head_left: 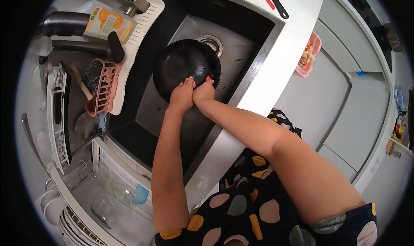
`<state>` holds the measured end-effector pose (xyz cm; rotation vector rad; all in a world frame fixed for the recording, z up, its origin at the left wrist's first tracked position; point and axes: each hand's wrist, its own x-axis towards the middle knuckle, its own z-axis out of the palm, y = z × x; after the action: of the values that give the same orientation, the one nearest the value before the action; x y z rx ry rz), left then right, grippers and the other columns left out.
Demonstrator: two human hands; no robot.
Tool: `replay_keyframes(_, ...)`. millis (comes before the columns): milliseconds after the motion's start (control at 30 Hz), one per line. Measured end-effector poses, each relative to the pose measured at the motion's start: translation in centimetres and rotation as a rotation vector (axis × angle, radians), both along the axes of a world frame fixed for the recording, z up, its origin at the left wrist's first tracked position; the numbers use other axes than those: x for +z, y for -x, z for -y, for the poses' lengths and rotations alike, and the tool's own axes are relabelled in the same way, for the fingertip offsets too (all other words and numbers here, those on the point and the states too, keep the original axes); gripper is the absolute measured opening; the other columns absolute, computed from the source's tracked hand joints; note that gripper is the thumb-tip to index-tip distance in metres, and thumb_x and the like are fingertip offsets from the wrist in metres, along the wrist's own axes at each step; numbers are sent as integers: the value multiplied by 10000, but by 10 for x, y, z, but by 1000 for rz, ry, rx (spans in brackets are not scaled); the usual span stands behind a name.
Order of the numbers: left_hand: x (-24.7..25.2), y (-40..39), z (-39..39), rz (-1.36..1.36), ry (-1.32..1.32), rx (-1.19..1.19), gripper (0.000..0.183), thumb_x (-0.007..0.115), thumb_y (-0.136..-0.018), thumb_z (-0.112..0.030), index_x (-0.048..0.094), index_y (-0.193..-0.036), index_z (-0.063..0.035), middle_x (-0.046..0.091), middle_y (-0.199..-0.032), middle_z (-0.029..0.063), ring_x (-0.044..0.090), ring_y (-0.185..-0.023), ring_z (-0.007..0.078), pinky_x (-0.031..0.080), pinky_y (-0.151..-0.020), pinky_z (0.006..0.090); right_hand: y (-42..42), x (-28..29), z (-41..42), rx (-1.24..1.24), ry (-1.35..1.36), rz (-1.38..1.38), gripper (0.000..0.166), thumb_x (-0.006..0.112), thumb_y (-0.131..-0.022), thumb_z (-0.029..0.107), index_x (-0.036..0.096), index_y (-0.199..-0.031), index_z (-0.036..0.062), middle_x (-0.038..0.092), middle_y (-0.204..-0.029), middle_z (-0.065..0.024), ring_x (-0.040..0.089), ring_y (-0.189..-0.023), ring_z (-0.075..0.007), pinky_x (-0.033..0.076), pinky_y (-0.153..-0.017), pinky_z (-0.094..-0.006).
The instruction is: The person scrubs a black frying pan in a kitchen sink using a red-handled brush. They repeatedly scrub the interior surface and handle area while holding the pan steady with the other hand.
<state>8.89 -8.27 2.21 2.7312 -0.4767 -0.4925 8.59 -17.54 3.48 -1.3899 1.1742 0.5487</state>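
A round black pan point(181, 60) is tilted in the dark sink basin point(194, 129), partly over the drain strainer point(212, 44). Wet highlights show on its surface. My left hand point(182, 95) grips its near edge, fingertips lying over the dark surface. Right beside it, touching, my right hand point(204, 92) is closed at the same edge. A small red spot shows at the fingers of that hand; I cannot tell what it is. The pan's handle is not visible. Dark food bits lie on the basin floor near the pan.
Left of the basin stand a faucet point(137, 2), a jug with an orange label point(108, 23), a pink rack point(105, 87) with a scrubber, and a dish rack point(119, 168) with glassware. A black-handled knife point(278, 7) lies on the white counter point(255, 81). A pink bin point(309, 57) stands below.
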Motion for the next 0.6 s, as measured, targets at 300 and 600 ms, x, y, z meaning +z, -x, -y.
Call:
replay_keyframes(300,1,0,1,31,-41,3,185,561,-790,-59,463,-947,-65,613,-836,189,588,-857,367,443,-778,447,8,-6,14,306,114,100,537,158,-982,291,447,-1204,-104,558,-1152,-266,530,-1099,-384,404,-969,-411)
replay_keyframes(600,0,3,2,1,-11,41,191,533,-807,-52,469,-987,-59,612,-871,181,576,-911,357,443,-813,433,-1,-2,16,319,189,107,436,237,-969,250,438,-1194,-65,581,-1122,-247,565,-1042,-384,428,-933,-424)
